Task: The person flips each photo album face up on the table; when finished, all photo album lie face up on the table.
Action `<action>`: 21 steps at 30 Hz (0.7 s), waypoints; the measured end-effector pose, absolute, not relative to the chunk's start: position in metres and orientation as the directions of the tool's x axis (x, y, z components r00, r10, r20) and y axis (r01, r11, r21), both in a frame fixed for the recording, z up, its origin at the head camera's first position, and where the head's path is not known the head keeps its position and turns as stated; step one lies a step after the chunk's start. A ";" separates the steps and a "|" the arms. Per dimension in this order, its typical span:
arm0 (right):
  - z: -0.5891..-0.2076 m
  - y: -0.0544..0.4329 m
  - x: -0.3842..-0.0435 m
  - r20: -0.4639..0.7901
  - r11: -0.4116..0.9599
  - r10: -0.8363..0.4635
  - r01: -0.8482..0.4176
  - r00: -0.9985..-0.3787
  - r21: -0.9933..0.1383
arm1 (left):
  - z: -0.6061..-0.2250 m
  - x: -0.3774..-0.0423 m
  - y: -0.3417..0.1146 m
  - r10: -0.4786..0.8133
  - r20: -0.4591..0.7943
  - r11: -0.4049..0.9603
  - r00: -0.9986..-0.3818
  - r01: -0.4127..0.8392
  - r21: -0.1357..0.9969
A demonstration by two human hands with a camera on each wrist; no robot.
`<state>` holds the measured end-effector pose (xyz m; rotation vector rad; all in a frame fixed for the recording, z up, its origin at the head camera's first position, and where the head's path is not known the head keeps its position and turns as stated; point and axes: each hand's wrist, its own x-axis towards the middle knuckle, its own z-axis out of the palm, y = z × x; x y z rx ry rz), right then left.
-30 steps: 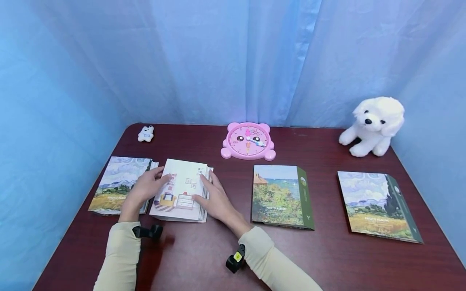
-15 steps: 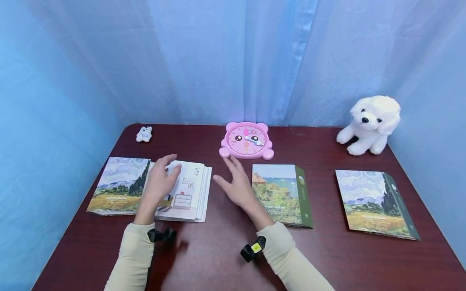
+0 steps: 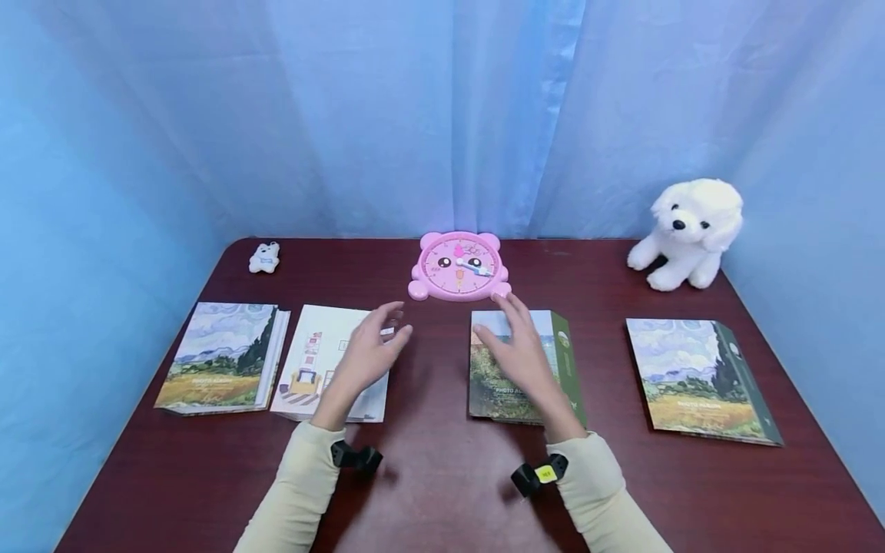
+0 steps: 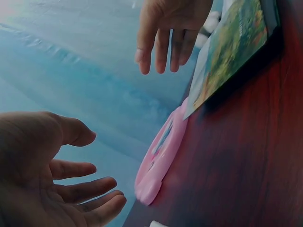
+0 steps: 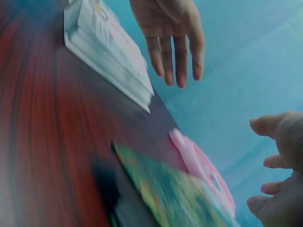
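Note:
My left hand [image 3: 369,353] hovers above the right side of a thick white book [image 3: 307,346] with a drawn armchair and dresser on its cover, holding nothing. Over the middle photo album [image 3: 498,392], which has a house and bushes by the sea on its cover, hangs my right hand [image 3: 522,349], fingers spread and nothing in them. Both wrist views show the hands in the air, palms facing each other; the left wrist view has the left hand's loosely bent fingers [image 4: 85,189]. Part of each cover is hidden behind the hand above it.
Left of the white book lies a photo album with a wheat-field painting [image 3: 221,353]; a similar album [image 3: 698,376] lies far right. A pink toy clock [image 3: 459,265] sits at the back between a small white bear [image 3: 264,258] and a white plush dog [image 3: 687,234]. Blue curtains surround the table.
Both hands have let go of the white book, lifted and moved right. The right hand has come over the middle album. The white book stays lying beside the left album.

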<state>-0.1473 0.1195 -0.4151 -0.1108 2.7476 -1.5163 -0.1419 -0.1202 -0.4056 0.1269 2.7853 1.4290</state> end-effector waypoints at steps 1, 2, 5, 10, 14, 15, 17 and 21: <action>-0.416 0.126 -0.146 0.038 0.542 -0.054 -0.061 -0.998 -0.838 | -0.407 -0.142 -0.115 0.084 0.018 0.578 -0.996 0.063 0.813; -0.417 0.132 -0.145 0.040 0.550 -0.045 -0.058 -0.998 -0.833 | -0.408 -0.142 -0.111 0.091 0.008 0.573 -0.996 0.059 0.817; -0.421 0.150 -0.140 0.051 0.587 -0.015 -0.050 -0.999 -0.808 | -0.413 -0.142 -0.098 0.121 -0.008 0.570 -0.993 0.063 0.819; -0.431 0.176 -0.132 0.019 0.630 0.016 -0.005 -1.000 -0.776 | -0.425 -0.142 -0.079 0.200 -0.027 0.581 -0.979 0.096 0.808; -0.438 0.190 -0.127 -0.037 0.646 0.014 0.038 -0.999 -0.762 | -0.432 -0.142 -0.065 0.251 -0.056 0.589 -0.966 0.107 0.801; -0.439 0.193 -0.126 -0.050 0.651 0.011 0.045 -0.999 -0.758 | -0.434 -0.141 -0.062 0.264 -0.064 0.588 -0.962 0.108 0.802; -0.440 0.198 -0.123 -0.083 0.657 0.004 0.065 -0.997 -0.751 | -0.437 -0.141 -0.055 0.292 -0.083 0.580 -0.953 0.107 0.808; -0.444 0.203 -0.120 -0.132 0.677 0.001 0.098 -0.991 -0.729 | -0.443 -0.142 -0.042 0.336 -0.110 0.578 -0.935 0.113 0.808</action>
